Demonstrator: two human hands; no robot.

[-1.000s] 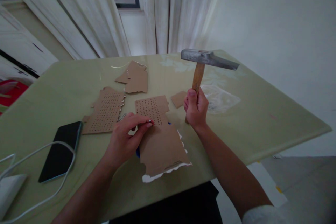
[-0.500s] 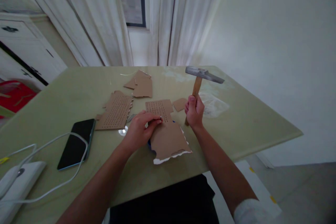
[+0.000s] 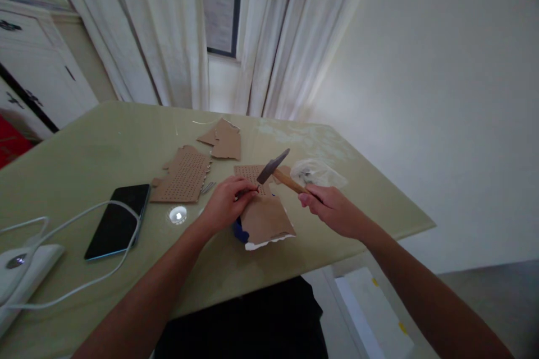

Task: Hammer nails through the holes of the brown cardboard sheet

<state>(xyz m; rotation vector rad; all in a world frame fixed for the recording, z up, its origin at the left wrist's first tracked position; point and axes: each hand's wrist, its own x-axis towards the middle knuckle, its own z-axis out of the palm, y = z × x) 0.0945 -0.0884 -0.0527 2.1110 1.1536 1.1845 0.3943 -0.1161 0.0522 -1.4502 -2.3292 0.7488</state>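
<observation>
My right hand [image 3: 334,210] is wrapped round the wooden handle of a hammer [image 3: 290,182]. The hammer's metal head is low, just over the fingertips of my left hand [image 3: 227,202]. Those fingers pinch a thin nail [image 3: 257,187], which stands on a piece of brown cardboard [image 3: 267,217] with rows of small holes at its far end. Under the cardboard, a blue object [image 3: 239,231] shows at the left; most of it is hidden. Several loose nails [image 3: 208,187] lie left of the cardboard.
A second perforated cardboard piece [image 3: 183,176] and torn cardboard scraps [image 3: 227,143] lie farther back. At the right is a clear plastic bag [image 3: 318,173]. A phone [image 3: 120,219], a white cable [image 3: 69,294] and a power strip [image 3: 31,280] occupy the table's left side.
The hammer has come down and left from its raised, upright position to the nail. My left hand keeps its pinch on the cardboard. The view has shifted slightly.
</observation>
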